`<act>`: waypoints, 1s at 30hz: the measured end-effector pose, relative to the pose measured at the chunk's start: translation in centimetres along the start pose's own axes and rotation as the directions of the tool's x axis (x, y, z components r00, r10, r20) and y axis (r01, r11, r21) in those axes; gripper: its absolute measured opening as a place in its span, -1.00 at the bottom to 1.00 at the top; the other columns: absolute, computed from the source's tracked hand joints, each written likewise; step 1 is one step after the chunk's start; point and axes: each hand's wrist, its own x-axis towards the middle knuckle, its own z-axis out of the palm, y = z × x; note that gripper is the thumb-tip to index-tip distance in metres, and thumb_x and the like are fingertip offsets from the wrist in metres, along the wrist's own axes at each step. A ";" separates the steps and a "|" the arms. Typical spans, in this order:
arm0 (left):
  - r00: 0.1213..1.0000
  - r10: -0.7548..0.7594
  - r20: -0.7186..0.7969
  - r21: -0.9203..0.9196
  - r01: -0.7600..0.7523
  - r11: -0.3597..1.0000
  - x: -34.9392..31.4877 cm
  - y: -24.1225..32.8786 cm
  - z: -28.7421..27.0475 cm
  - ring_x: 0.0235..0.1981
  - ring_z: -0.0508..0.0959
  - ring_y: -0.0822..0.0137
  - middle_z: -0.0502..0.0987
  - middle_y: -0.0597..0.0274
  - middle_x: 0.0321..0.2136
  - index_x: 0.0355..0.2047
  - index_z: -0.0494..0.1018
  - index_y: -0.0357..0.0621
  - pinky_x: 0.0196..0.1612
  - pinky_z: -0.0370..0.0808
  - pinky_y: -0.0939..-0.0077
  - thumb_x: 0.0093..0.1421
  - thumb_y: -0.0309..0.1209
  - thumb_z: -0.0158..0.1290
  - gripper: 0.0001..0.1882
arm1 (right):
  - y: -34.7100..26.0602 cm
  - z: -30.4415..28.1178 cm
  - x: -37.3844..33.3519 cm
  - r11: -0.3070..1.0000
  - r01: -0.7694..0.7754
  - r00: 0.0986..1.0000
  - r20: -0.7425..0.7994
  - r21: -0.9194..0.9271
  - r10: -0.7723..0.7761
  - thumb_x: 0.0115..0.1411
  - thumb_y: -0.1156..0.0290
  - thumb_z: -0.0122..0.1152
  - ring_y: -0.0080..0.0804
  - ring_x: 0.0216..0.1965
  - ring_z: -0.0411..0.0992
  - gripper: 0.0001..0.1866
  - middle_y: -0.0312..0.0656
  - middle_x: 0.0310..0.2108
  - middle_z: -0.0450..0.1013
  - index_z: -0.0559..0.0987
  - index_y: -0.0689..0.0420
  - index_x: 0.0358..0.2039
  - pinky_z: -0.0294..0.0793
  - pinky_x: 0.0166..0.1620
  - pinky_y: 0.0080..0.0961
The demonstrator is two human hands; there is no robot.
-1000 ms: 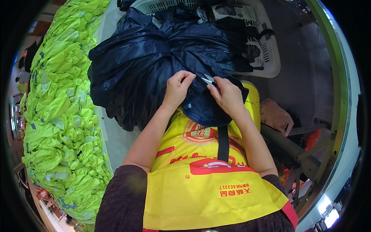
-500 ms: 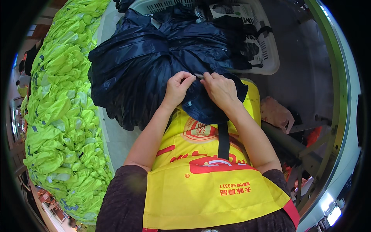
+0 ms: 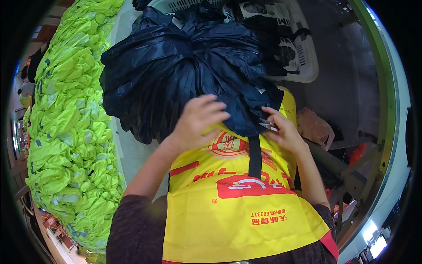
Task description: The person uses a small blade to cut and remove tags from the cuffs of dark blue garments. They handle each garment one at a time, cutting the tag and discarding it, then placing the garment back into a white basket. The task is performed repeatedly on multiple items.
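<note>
The left hand (image 3: 200, 119) is hovering at the near side of a bunched heap of glossy navy-blue fabric (image 3: 167, 75), its blurred fingers spreading loosely and apparently gripping nothing. The right hand (image 3: 285, 132) is pinching small silver-bladed scissors (image 3: 269, 125) beside the heap's lower edge. The heap is spreading before the person, reaching the bright yellow apron (image 3: 246, 215). Work seems to be progressing; finished and unfinished portions are looking indistinguishable.
</note>
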 end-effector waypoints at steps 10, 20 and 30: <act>0.836 -0.326 0.440 -0.824 0.521 0.224 4.6 -6.9 -2.2 -0.43 0.53 0.48 0.56 0.27 -0.41 -0.34 0.49 -0.29 -0.26 0.46 0.65 0.18 -0.38 -0.03 -0.79 | 2.0 -3.7 8.2 0.983 -0.048 0.981 -0.176 0.176 0.080 0.12 0.25 0.20 -0.60 -0.57 0.15 -0.75 -0.37 -0.65 0.22 0.46 0.17 -0.49 0.19 -0.47 -0.63; 0.712 -0.426 0.558 -0.795 0.605 -0.029 4.4 -8.7 -1.4 -0.38 0.55 0.47 0.56 0.28 -0.37 -0.33 0.49 -0.22 -0.22 0.46 0.62 0.13 -0.34 0.04 -0.80 | 2.4 -4.2 11.7 0.966 0.018 0.965 -0.257 0.259 0.051 0.16 0.20 0.15 -0.71 -0.56 0.06 -0.69 -0.47 -0.65 0.11 0.37 0.10 -0.58 0.07 -0.50 -0.68; 0.773 -0.375 0.513 -0.577 0.633 0.516 6.7 -5.5 -2.7 -0.31 0.50 0.47 0.52 0.23 -0.34 -0.21 0.48 -0.25 -0.19 0.43 0.63 0.03 -0.25 0.13 -0.63 | 3.5 -3.8 10.4 0.946 0.042 0.961 -0.273 0.321 0.050 0.13 0.25 0.20 -0.67 -0.59 0.10 -0.74 -0.43 -0.68 0.16 0.45 0.16 -0.54 0.13 -0.50 -0.65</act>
